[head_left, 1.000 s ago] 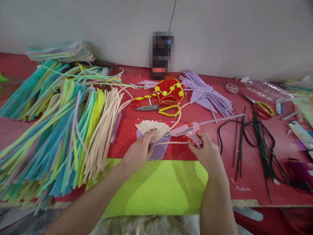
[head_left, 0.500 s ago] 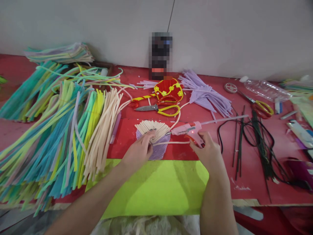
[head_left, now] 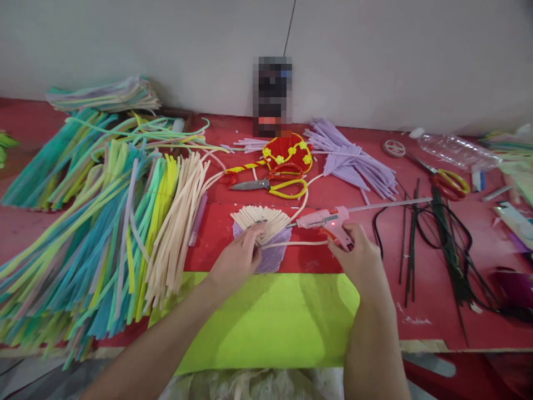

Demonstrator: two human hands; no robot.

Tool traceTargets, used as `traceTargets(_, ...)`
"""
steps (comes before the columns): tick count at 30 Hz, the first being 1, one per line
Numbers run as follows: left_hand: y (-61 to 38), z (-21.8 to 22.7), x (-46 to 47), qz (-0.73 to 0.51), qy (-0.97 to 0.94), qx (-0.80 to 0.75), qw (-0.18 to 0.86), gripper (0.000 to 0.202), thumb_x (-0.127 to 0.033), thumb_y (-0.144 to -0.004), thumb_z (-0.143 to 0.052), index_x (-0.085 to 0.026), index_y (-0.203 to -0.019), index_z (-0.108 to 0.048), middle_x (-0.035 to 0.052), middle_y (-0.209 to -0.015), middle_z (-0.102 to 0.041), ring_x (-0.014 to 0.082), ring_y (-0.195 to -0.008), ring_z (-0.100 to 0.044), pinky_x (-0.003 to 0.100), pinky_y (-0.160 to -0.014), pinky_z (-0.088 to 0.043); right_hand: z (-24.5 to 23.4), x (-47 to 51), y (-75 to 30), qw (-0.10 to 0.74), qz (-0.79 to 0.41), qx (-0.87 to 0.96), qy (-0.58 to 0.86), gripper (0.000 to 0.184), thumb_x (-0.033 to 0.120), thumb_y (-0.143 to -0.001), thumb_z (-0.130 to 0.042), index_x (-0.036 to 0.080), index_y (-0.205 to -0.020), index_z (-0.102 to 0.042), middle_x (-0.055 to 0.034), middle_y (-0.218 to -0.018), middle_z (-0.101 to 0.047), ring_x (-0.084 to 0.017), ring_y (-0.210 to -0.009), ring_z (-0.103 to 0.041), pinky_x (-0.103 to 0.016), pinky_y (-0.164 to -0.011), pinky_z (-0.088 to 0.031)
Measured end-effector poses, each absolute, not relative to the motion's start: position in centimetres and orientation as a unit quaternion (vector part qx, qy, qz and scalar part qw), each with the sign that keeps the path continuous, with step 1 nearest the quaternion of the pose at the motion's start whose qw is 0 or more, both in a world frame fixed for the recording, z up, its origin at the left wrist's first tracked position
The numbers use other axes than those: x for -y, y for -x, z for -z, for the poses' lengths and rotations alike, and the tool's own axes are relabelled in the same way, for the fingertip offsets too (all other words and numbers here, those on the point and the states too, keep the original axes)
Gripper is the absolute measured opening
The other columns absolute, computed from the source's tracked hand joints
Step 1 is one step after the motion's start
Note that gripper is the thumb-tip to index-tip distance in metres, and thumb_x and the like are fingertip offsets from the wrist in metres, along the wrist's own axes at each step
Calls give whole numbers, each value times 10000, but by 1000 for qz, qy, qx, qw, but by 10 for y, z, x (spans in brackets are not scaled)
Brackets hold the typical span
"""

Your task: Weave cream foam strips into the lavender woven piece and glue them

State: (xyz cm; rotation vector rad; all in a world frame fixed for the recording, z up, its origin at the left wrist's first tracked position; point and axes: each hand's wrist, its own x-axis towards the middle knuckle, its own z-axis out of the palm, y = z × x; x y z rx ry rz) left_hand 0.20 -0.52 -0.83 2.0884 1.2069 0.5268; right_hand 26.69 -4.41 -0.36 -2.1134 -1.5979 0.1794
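A fan-shaped piece of cream pipe cleaners [head_left: 272, 223] lies over a lilac pipe cleaner piece [head_left: 272, 258] on the red table. My left hand [head_left: 241, 253] is closed on the cream fan, fingertips pressed near its lower middle. In my right hand [head_left: 357, 250] is a pink hot glue gun [head_left: 322, 219], gripped by its handle, with a red light showing and a clear glue stick [head_left: 391, 204] out of its back. Its nozzle points left at the fan's right edge. One loose cream pipe cleaner [head_left: 300, 243] runs from my left fingers toward my right hand.
Bundles of coloured pipe cleaners [head_left: 95, 239] fill the left side. Beyond the fan lie yellow-handled scissors [head_left: 287, 188], a red-and-yellow pipe cleaner ornament [head_left: 287, 153] and lilac pipe cleaners [head_left: 353, 161]. Dark stems [head_left: 447, 250] and a black cable are at right. A lime-green sheet [head_left: 266, 322] lies in front.
The glue gun and my right hand have shifted slightly to the right, drawing the nozzle back toward the fan's edge. My left hand stays on the fan. The whole view has shifted a little.
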Motion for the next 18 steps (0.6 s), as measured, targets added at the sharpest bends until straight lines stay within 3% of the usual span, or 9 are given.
traceTargets(18,-2,6,5,-203,-801,-464,319,387,-35,-838,-443,-197,-1190,-428,121,-1387,-524,209,-1264,-522,389,-1003,-487,4,44,-269,252,-82,557,787,312,448,-774,-599,223,-981,-541,-63,-858,-669,-181,-618,-582,-282,-567,-418)
